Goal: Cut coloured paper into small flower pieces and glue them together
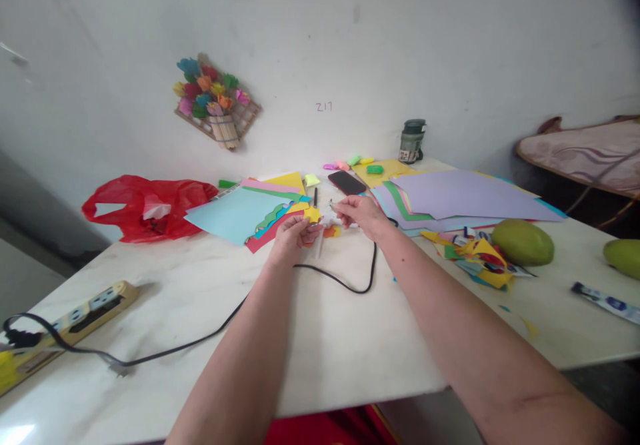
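Note:
Out over the table, my left hand (295,238) is closed in a pinch beside a yellow paper cut-out (313,215). What its fingers hold is too small to name. My right hand (357,215) faces it, thumb and fingers pressed together on something tiny and pale that I cannot make out. Between and below the hands lie an orange piece (331,232) and a thin white stick (319,245). A black pen-like object (315,197) lies just beyond. Behind the right hand rests a dark phone (347,182). A black cord (345,286) loops beneath both hands.
Coloured paper sheets lie left (235,215) and right (450,195). A red plastic bag (150,205) and power strip (75,325) are at left. Paper scraps (475,255), a green mango-like fruit (523,242) and a tube (607,301) lie right. A tumbler (411,142) stands behind.

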A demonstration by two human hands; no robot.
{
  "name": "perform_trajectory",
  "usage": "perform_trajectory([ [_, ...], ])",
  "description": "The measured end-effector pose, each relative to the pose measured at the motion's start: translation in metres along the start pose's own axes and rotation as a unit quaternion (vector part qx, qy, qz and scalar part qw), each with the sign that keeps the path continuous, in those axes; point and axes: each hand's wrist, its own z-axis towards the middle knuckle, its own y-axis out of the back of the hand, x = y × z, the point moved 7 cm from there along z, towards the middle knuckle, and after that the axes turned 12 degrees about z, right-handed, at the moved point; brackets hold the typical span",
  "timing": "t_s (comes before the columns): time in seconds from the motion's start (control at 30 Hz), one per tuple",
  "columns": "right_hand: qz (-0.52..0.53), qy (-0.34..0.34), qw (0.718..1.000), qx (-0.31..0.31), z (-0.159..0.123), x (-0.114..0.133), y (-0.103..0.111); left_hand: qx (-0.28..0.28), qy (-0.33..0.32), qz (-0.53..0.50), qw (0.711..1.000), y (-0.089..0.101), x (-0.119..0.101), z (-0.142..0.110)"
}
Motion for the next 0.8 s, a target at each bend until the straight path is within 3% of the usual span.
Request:
perform_trajectory([
  [0.57, -0.038, -0.024, 0.999, -0.026, -0.0036, 0.0003, -0.0054, 0.027, 0.023, 0.008, 0.999, -0.0041, 0.0043, 0.0003],
  [0.8, -0.040, -0.030, 0.999, -0.008, -0.0022, -0.0025, -0.0076, 0.049, 0.027, 0.016, 0.998, -0.0099, 0.0024, -0.0037],
])
